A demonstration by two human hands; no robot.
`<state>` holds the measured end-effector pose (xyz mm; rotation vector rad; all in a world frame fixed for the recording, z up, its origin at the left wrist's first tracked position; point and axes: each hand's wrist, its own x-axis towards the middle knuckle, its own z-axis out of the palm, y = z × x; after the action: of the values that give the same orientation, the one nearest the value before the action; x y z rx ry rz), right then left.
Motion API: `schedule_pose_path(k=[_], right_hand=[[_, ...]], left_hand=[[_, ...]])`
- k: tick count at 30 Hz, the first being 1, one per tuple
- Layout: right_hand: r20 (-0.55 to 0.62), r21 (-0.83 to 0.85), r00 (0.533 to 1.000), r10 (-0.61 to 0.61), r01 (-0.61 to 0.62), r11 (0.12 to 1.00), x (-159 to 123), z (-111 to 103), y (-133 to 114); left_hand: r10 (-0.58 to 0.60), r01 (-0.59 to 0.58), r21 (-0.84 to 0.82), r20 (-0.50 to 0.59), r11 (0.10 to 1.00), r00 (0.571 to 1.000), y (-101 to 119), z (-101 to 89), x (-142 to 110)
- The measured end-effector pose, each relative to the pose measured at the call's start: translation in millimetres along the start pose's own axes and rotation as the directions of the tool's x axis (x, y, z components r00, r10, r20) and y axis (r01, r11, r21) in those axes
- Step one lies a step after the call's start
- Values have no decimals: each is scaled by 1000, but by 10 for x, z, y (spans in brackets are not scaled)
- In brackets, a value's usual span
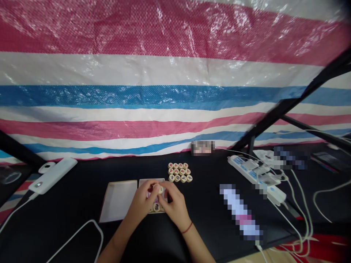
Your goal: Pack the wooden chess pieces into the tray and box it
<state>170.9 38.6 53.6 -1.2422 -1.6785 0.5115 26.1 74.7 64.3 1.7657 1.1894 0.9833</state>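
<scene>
My left hand and my right hand meet over a shallow box on the black table. Together the fingertips pinch a round chess piece above the box. More round pieces lie in the box under my hands. The box's flat lid lies just left of it. Beyond the box, several round wooden chess pieces with red and dark characters sit in neat rows. A red cord circles my right wrist.
A white power bank with a cable lies at the left. A power strip with plugs and white cables fills the right side. A striped tarpaulin hangs behind the table; black frame bars cross at right.
</scene>
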Motion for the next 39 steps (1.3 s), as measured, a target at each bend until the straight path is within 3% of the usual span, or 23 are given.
schedule_pose_path(k=[3, 7, 11, 14, 20, 28, 32, 35, 39], right_hand=[[-164, -64, 986, 41, -52, 997, -13, -49, 89], [-316, -118, 940, 126, -171, 978, -116, -177, 274], [-331, -176, 924, 193, -261, 949, -306, -255, 439], [-304, -238, 932, 199, -277, 931, -422, -247, 523], [-304, -358, 934, 186, -293, 886, -433, -140, 608], [-204, -379, 968, 145, -215, 900, -288, -35, 626], [-276, -266, 948, 160, -235, 935, -239, -50, 465], [-206, -154, 961, 183, -217, 964, -185, -42, 248], [-161, -131, 975, 151, -173, 976, -116, 9, 37]], left_hand=[[4, -5, -73, -12, 997, 1000, -26, 103, 102], [-39, 0, -204, -186, 979, 982, -250, 130, 109], [57, -84, -60, -359, 995, 932, -434, 55, 83], [109, -98, 50, -390, 994, 914, -456, 16, 81], [74, -46, 96, -312, 994, 947, -378, 28, 48], [215, -157, 258, -213, 953, 953, -393, 60, 36], [281, -245, 304, -80, 921, 956, -412, 112, 6], [312, -302, 322, 21, 897, 950, -415, 168, -38], [321, -332, 290, 87, 897, 943, -422, 247, -87]])
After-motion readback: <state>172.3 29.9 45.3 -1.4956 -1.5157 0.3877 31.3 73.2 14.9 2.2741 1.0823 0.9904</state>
